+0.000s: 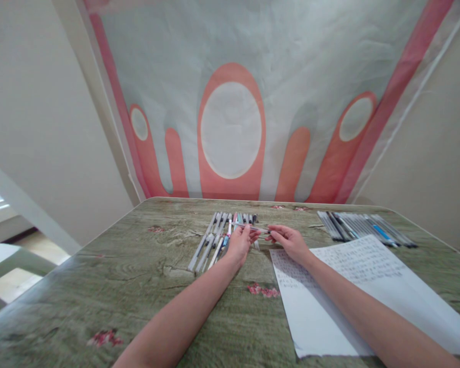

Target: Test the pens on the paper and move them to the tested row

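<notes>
Pen held crosswise: left fingers pinched around its middle, right fingers closed at its dark end.

No word or number can be read with certainty. The sheet of paper at the right carries several lines of dark handwriting on its far part, but the characters are too small and blurred. On the pens in the far middle and the pens at the far right, any print is likewise too small for reading.
</notes>
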A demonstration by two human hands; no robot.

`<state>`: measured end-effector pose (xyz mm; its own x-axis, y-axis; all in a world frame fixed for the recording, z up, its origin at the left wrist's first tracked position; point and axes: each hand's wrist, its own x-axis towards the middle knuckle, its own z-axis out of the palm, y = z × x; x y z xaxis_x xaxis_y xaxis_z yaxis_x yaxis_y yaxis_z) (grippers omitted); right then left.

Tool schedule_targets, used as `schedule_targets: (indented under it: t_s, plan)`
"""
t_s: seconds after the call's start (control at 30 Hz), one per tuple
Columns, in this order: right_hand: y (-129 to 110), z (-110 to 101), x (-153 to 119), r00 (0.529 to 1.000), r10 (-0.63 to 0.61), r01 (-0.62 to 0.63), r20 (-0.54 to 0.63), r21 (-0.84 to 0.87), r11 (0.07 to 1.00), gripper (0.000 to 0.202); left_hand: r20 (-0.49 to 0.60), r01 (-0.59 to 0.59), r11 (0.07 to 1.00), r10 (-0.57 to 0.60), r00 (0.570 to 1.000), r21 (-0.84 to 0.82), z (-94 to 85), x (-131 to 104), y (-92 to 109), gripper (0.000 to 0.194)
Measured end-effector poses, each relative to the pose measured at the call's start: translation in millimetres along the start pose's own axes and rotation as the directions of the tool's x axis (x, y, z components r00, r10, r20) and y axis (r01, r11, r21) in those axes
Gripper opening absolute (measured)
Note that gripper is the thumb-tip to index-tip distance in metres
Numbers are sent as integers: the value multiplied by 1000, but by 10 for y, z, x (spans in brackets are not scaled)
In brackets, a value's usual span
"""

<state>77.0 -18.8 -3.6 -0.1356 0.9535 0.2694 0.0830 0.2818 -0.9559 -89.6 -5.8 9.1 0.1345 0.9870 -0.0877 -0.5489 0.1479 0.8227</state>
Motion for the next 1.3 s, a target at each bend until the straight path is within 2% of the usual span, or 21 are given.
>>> schedule_targets:
  t_s: [0.37, 0.67, 0.83, 1.03, 1.3]
  plan:
    - [-37, 0, -4, 1000, 7, -7, -6, -1, 1000, 40, 19, -9, 999, 10, 1000, -39, -1, 5, -28, 16]
    - [-55, 14, -19, 1000, -17, 17, -21, 1, 1000, 28, 18, -11, 999, 12, 1000, -42, -19, 19, -61, 16]
    - [-33, 17, -10, 998, -36, 33, -48, -47, 998, 30, -4, -8, 999, 8, 1000, -47, -26, 24, -67, 13]
    - [27, 10, 12, 999, -22, 22, -34, -16, 1000, 33, -16, 8, 998, -9, 1000, -57, -14, 23, -51, 12]
    - [-16, 21, -8, 997, -43, 41, -62, -35, 999, 31, -23, 9, 998, -10, 1000, -57, -7, 19, -45, 12]
